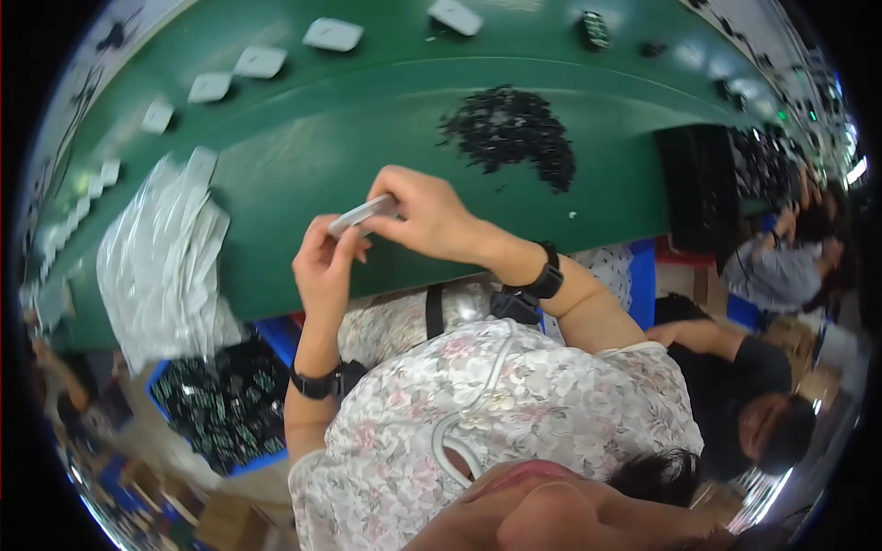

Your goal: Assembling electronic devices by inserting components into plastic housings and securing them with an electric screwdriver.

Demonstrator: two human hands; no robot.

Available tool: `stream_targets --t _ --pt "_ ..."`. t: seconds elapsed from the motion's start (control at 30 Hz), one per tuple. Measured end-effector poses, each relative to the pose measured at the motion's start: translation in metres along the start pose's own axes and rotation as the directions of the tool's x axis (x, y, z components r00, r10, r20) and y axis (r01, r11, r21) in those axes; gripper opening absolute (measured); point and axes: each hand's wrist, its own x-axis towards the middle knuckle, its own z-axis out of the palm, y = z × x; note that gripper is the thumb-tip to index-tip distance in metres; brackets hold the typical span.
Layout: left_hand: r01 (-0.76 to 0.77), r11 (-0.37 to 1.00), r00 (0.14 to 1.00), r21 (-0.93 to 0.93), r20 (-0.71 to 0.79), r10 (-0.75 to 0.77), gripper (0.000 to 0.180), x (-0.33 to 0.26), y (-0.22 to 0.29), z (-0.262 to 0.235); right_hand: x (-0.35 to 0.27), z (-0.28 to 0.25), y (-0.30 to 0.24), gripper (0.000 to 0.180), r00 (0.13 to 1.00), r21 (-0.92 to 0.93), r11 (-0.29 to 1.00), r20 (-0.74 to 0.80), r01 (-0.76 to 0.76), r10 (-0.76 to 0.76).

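A thin, flat, pale grey-white piece with rounded corners (360, 215) is held up above the green table, tilted, between my two hands. The fingertips of my left hand (326, 262) pinch its lower left end. From the other side, my right hand (423, 216) grips its right end between thumb and bent fingers. The piece looks like a small plastic housing, but its exact kind cannot be made out. Beyond my right hand lies a loose heap of small black parts (510, 133). Left of my left hand is a pile of clear plastic bags with white strips (165, 257).
White rounded housings (333, 34) stand spaced along the far strip of the green table (303, 138), with a green circuit board (595, 30) farther right. A black box (703, 184) stands at the right. Below the table edge sits a blue bin (266, 459) of dark boards. Other people work nearby.
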Motion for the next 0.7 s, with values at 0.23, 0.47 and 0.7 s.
stream_targets --t 0.23,0.47,0.7 --pt "0.024 0.999 0.997 -0.031 -0.069 -0.026 0.018 0.032 -0.004 -0.006 0.024 -0.06 0.012 0.035 0.999 0.078 0.996 -0.013 -0.041 0.042" --pt "-0.217 0.513 0.962 0.831 0.094 0.255 0.016 0.067 -0.009 -0.066 0.099 -0.26 0.132 0.044 0.668 -0.818 0.368 -0.574 -0.442 -0.474" --pt "0.051 0.203 0.973 0.978 -0.095 0.212 0.04 0.034 0.011 -0.025 0.113 -0.264 0.123 0.057 0.826 -0.799 0.21 -0.542 -0.564 0.155"
